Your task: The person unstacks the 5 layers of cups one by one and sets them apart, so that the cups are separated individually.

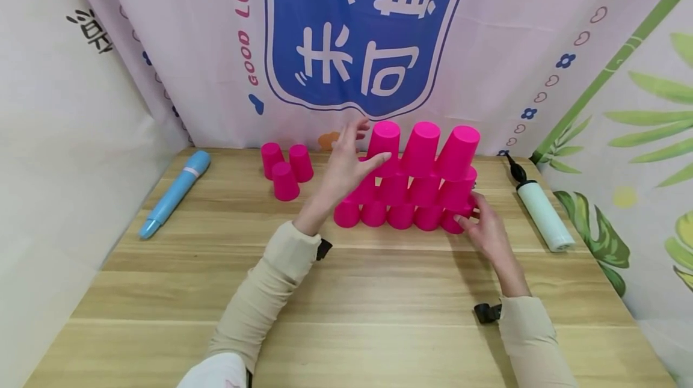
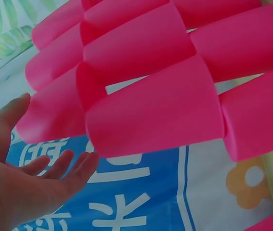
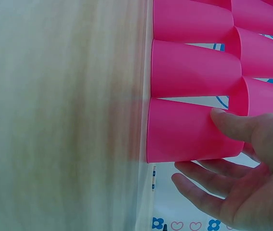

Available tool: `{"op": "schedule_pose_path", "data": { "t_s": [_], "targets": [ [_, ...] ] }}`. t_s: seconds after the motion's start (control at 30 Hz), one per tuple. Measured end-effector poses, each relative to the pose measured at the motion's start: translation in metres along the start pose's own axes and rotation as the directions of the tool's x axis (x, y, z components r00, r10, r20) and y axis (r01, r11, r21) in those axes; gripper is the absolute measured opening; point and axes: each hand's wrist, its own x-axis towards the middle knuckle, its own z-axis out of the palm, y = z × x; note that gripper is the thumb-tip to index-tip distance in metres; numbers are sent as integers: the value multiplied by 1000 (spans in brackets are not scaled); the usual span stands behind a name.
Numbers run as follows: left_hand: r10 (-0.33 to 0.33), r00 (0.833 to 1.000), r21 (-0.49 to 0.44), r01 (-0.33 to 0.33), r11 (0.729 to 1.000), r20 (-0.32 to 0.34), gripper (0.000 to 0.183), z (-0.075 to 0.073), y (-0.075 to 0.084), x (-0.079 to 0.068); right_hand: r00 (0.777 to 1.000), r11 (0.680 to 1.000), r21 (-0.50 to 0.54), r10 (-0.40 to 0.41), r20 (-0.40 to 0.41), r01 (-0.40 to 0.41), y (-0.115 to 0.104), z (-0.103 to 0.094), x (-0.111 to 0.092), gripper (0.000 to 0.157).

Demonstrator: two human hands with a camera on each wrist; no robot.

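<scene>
Pink cups are stacked upside down in a wall of three tiers, with three cups on top and several in both the middle row and the bottom row (image 1: 400,217). My left hand (image 1: 346,162) is beside the top tier's left cup (image 1: 385,141), thumb in front and fingers spread; in the left wrist view nothing is gripped. At the bottom right corner, my right hand (image 1: 487,228) is around the end cup (image 3: 189,132). Its thumb touches the cup's front, while the loosely extended fingers lie along its outer side.
Three separate pink cups (image 1: 285,181) stand upside down left of the stack. A blue pump-like tube (image 1: 175,194) lies at the table's left, and a pale green hand pump (image 1: 544,213) with a black handle lies at the right. A printed cloth (image 1: 503,45) hangs behind the wooden table (image 1: 379,298).
</scene>
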Motion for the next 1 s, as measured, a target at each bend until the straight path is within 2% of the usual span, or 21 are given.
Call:
{"op": "schedule_pose_path", "data": {
  "t_s": [0.33,0.6,0.83,1.0],
  "targets": [
    [-2,1000,-51,3,999,22,72,11,0,2,1000,1000,2,-7,4,7,1,0,1,59],
    [34,999,-50,-35,998,-19,65,13,0,-1,1000,1000,-2,-14,4,14,2,2,0,59],
    [28,992,-37,-33,999,-122,69,-4,-1,-12,999,999,3,-32,-8,32,3,3,1,59],
    [0,983,-3,0,1000,-184,68,-26,-14,-22,998,998,1,-55,-28,55,5,3,2,58]
  ]
}}
